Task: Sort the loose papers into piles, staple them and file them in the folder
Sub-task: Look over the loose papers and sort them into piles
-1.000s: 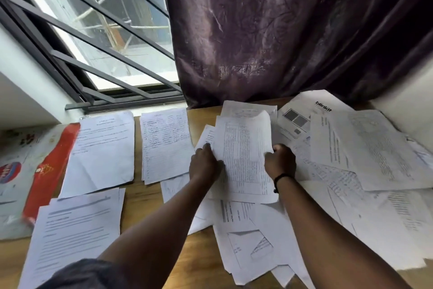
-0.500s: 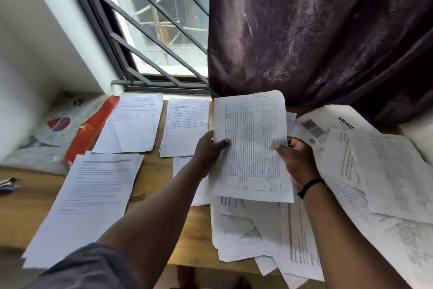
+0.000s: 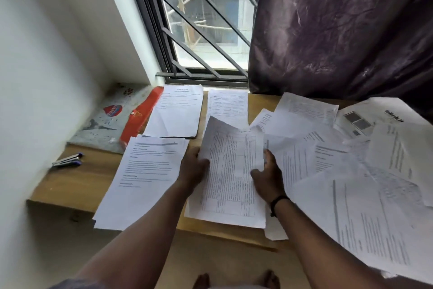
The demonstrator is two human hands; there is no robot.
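Note:
A printed sheet with a ruled table (image 3: 230, 176) lies low over the front of the wooden table (image 3: 77, 178), its top edge curling up. My left hand (image 3: 193, 168) pinches its left edge and my right hand (image 3: 267, 176) holds its right edge. Sorted piles lie to the left: one text pile (image 3: 145, 178) at the front, one (image 3: 175, 110) behind it and one (image 3: 227, 104) by the window. Loose papers (image 3: 339, 171) sprawl over the right side. A grey patterned folder with a red flap (image 3: 112, 120) sits at the back left. A stapler (image 3: 66, 160) lies near the left wall.
A barred window (image 3: 201, 30) and a dark purple curtain (image 3: 339, 30) stand behind the table. A white wall (image 3: 35, 77) closes the left side. Bare feet (image 3: 236, 280) show on the floor below the table edge.
The ruled sheet has come down and toward the front edge with both hands still on it. The view has swung left, showing the stapler and the left wall.

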